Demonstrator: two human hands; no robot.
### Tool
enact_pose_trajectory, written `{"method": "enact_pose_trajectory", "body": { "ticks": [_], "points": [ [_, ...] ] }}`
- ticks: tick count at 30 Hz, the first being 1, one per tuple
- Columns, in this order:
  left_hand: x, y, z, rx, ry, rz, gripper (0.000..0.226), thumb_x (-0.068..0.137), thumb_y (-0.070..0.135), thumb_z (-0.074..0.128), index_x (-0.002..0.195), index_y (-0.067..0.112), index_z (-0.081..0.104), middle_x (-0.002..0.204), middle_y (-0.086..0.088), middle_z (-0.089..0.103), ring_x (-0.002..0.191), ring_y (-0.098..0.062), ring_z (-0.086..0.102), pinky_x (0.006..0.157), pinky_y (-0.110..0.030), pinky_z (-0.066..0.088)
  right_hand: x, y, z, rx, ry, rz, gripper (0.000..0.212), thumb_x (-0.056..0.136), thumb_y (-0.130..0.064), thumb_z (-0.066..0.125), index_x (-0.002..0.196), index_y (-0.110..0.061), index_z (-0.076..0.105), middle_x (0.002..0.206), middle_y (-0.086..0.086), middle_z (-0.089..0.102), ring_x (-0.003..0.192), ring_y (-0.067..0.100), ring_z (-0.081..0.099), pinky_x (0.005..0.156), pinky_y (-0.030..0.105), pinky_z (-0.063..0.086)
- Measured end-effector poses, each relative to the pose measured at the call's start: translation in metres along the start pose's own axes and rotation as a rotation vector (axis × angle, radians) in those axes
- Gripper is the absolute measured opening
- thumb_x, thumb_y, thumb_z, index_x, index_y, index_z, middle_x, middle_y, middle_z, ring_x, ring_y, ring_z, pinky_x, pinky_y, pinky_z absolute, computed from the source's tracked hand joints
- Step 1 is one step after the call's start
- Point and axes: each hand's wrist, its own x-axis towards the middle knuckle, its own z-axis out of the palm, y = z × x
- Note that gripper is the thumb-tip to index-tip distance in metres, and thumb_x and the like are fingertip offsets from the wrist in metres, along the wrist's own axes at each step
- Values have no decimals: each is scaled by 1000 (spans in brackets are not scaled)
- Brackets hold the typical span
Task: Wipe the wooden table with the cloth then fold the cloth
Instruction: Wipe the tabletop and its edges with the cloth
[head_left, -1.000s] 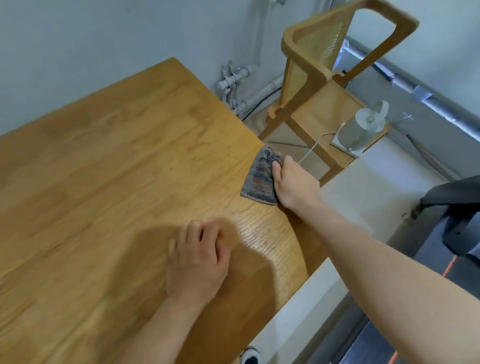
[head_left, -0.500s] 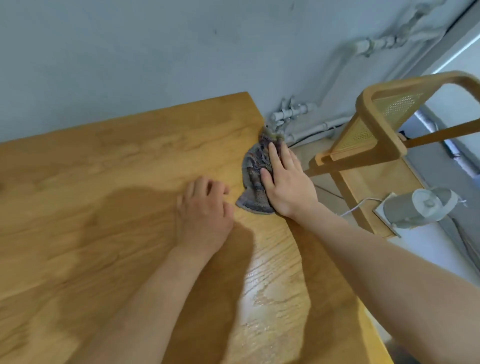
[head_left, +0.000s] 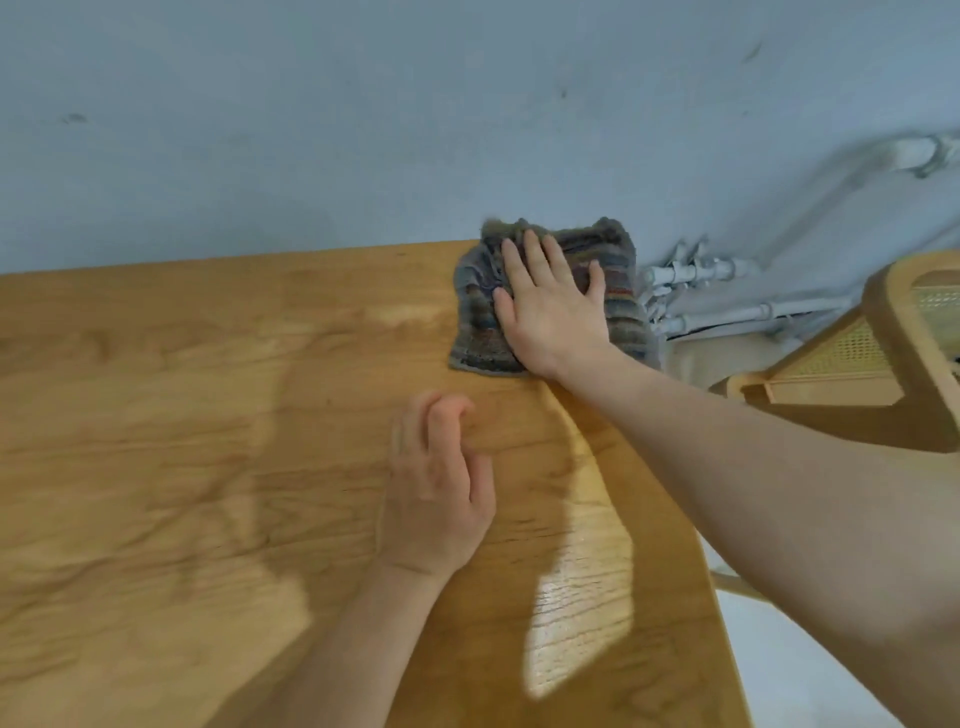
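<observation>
We note right hand (head_left: 550, 306) flat, fingers straight, pressing cloth (head_left: 475, 322) at far-right corner of table (head_left: 182, 415), by wall (head_left: 311, 130); rest of tabletop lies left. Left hand (head_left: 436, 493) rests nearer us, loosely curled, probably empty (blurred).

Soft daylight comes from beyond the right hand (head_left: 550, 312). Between the forearms a pale glare patch shines on the table (head_left: 582, 623); arm shadows fall leftward. The left hand (head_left: 441, 493) is motion-smeared.
</observation>
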Motion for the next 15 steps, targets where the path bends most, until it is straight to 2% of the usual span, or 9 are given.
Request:
{"method": "enact_pose_trajectory", "body": {
  "ticks": [3,5,8,10,12,15],
  "points": [
    [4,-1,-3,-15,103,-58,29,77,5,48,106,5,53,104,-13,54,94,-27,50,88,-36,41,-50,-34,11,-36,29,-182,59,100,-46,23,155,-27,16,164,-2,12,150,16,6,115,61,9],
    [3,-2,-8,14,134,-122,22,80,10,49,100,8,59,98,-8,57,89,-26,54,79,-43,43,-103,-50,23,-6,-1,-282,59,101,-46,23,156,-26,14,164,-1,9,151,18,2,117,58,7],
    [-14,7,-17,168,2,-164,19,82,23,49,93,22,65,99,4,58,91,-19,55,80,-41,36,-188,-54,36,27,-32,-284,60,100,-46,23,155,-22,17,164,2,11,151,21,0,118,55,8],
    [-39,16,-23,232,-150,-81,14,85,26,50,94,25,61,103,5,56,94,-18,53,84,-39,33,-229,-46,40,-4,-65,-273,60,101,-45,21,155,-20,17,162,4,16,151,22,4,116,53,11],
    [-65,24,-28,247,-250,16,20,89,26,49,106,24,60,112,1,57,100,-21,53,90,-40,35,-253,-31,38,-15,-116,-304,60,102,-47,17,155,-19,20,162,3,19,151,20,5,116,51,11],
    [-94,29,-33,261,-360,31,41,95,29,40,134,23,49,132,-3,53,120,-21,49,105,-45,37,-250,-8,28,-32,-148,-351,61,100,-53,18,154,-25,23,162,-4,19,150,14,7,115,46,12]
  ]
}}
